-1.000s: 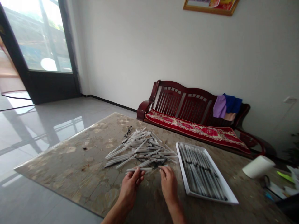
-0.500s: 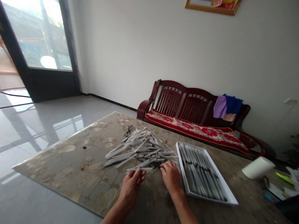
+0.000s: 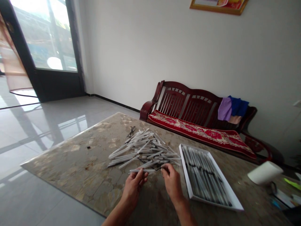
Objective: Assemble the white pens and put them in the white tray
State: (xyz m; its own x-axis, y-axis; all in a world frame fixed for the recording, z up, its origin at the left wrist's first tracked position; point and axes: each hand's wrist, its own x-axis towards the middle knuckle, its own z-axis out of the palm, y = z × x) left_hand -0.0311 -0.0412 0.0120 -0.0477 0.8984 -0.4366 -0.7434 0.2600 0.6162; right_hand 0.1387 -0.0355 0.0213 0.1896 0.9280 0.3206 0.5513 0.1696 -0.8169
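My left hand [image 3: 135,185] is closed on a whitish pen barrel [image 3: 148,171], held level with its tip pointing right. My right hand [image 3: 172,180] pinches a small black pen cap [image 3: 162,168] between thumb and fingertips, a short gap from the barrel's end. Just beyond both hands lies a loose pile of white and grey pen barrels [image 3: 141,146], with some dark pieces at its near edge. To the right of my right hand stands a white open box [image 3: 187,183] filled with rows of pens [image 3: 207,175] that have black parts.
Behind the pile lie black-framed glasses [image 3: 131,131]. At the right of the patterned table [image 3: 77,175] are a white roll [image 3: 265,172] and a yellow-green item [image 3: 293,183]. A red wooden bench [image 3: 178,97] stands past the table's far side.
My right hand has lifted slightly from the near edge of the pile, with a small black cap now showing in its pinch. The left hand keeps its barrel; the view has shifted slightly.
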